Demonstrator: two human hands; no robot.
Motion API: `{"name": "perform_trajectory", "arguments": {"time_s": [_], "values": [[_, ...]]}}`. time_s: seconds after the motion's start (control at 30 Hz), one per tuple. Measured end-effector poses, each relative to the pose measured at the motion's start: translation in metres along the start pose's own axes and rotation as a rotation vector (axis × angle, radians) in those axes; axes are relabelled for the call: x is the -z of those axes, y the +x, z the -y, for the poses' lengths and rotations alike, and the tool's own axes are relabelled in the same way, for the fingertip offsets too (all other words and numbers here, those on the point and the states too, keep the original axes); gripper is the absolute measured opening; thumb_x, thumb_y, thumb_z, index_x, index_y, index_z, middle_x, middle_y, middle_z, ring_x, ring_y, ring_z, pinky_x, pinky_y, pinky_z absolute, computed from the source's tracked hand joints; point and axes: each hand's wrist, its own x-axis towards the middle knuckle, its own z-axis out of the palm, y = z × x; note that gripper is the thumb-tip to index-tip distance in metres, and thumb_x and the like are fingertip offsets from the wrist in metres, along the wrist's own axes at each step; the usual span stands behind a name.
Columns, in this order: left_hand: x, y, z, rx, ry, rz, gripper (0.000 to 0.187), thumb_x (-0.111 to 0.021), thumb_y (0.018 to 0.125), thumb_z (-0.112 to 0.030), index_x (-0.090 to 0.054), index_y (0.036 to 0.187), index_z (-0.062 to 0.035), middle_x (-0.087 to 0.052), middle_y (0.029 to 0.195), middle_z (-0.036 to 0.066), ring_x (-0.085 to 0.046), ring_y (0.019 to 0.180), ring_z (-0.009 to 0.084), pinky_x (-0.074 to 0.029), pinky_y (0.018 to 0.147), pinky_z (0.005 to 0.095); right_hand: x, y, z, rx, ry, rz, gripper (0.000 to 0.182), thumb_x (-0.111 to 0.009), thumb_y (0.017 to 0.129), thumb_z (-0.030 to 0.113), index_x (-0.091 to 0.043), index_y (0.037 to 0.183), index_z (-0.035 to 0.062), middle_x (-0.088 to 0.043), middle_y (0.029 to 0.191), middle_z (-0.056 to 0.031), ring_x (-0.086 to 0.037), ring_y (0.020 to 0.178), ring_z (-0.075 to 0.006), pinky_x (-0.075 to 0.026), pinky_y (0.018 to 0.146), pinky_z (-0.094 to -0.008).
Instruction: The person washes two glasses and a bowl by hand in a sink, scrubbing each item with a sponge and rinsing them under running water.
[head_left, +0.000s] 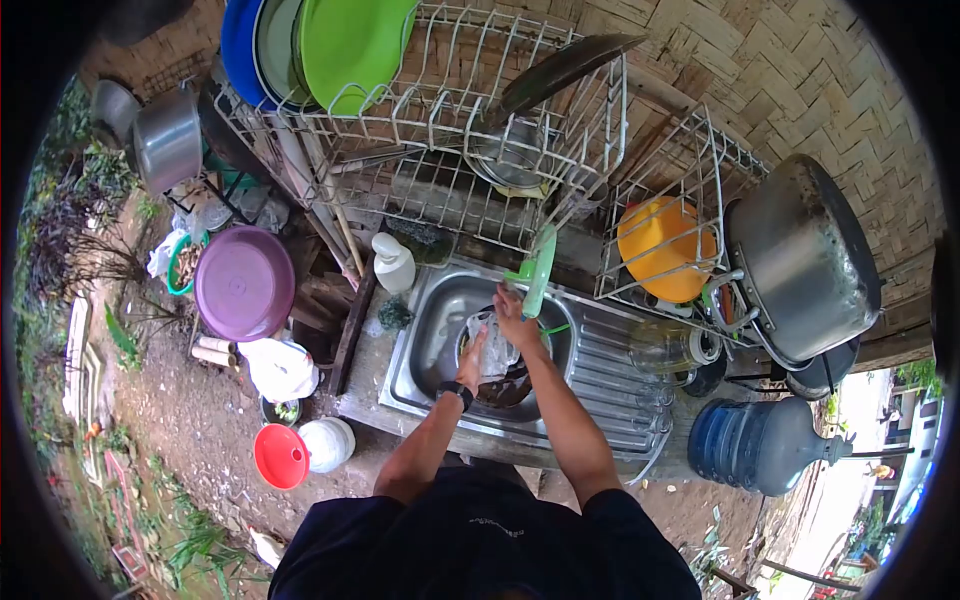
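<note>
My left hand (472,358) is over the left part of the steel sink basin (428,330), a dark band around its wrist. Its fingers rest along the edge of a crumpled-looking, clear plastic piece (494,352) and appear to hold it. My right hand (514,318) is higher up, just below and beside a light green tap (541,270). Its fingers point toward the tap; whether they touch it or grip the plastic I cannot make out. Beneath the hands, a dark, round pan-like vessel (508,390) lies in the basin, partly hidden.
A white pump bottle (393,264) and a dark scrubbing pad (394,313) stand left of the sink. The ribbed drainboard (612,372) extends right, near a glass jar (665,347). Above hangs a wire dish rack (440,110). A large pot (800,265) and a water jug (760,447) stand at right.
</note>
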Motion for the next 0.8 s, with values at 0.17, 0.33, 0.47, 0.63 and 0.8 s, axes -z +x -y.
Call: {"name": "perform_trajectory", "arguments": {"time_s": [0.17, 0.33, 0.47, 0.63, 0.8], "values": [[-0.022, -0.004, -0.005, -0.051, 0.103, -0.119, 0.086, -0.053, 0.082, -0.064, -0.038, 0.137, 0.0001, -0.046, 0.135, 0.016, -0.042, 0.125, 0.0258, -0.029, 0.105, 0.0354, 0.012, -0.044, 0.012, -0.105, 0.076, -0.186, 0.038, -0.050, 0.092, 0.032, -0.057, 0.123, 0.0106, -0.055, 0.123, -0.0195, -0.057, 0.107, -0.0355, -0.045, 0.089, -0.0397], [-0.036, -0.007, -0.009, -0.019, 0.304, -0.187, 0.090, -0.038, 0.084, -0.071, -0.036, 0.138, 0.0020, -0.040, 0.139, 0.020, -0.035, 0.131, 0.0299, -0.026, 0.107, 0.0364, 0.017, -0.056, 0.017, -0.428, 0.150, -0.420, 0.025, -0.058, 0.087, 0.020, -0.061, 0.108, 0.0061, -0.066, 0.085, -0.0186, -0.064, 0.081, -0.0363, -0.048, 0.073, -0.0387], [-0.032, 0.001, -0.009, -0.052, 0.267, -0.199, 0.096, -0.040, 0.085, -0.069, -0.026, 0.140, 0.0077, -0.032, 0.143, 0.025, -0.029, 0.135, 0.0307, -0.023, 0.109, 0.0363, 0.014, -0.051, 0.025, -0.372, 0.334, -0.492, 0.022, -0.063, 0.084, 0.020, -0.059, 0.096, 0.0026, -0.066, 0.080, -0.0162, -0.064, 0.076, -0.0327, -0.048, 0.069, -0.0395], [-0.052, 0.022, -0.007, -0.337, 0.453, -0.509, 0.080, -0.053, 0.087, -0.053, -0.031, 0.136, 0.0068, -0.050, 0.124, 0.033, -0.050, 0.118, 0.0399, -0.038, 0.098, 0.0411, -0.004, -0.014, 0.013, -0.293, 0.577, -0.380, 0.022, -0.067, 0.083, 0.024, -0.060, 0.093, 0.0059, -0.065, 0.077, -0.0102, -0.063, 0.074, -0.0240, -0.049, 0.069, -0.0372], [-0.023, 0.086, 0.043, -0.352, 0.111, -0.337, 0.067, -0.049, 0.091, -0.042, -0.030, 0.136, 0.0041, -0.051, 0.122, 0.031, -0.052, 0.113, 0.0416, -0.039, 0.098, 0.0415, 0.021, 0.013, 0.047, -0.380, 0.506, -0.016, 0.016, -0.062, 0.086, 0.020, -0.059, 0.097, 0.0091, -0.058, 0.074, -0.0048, -0.057, 0.069, -0.0148, -0.046, 0.063, -0.0305]]}}
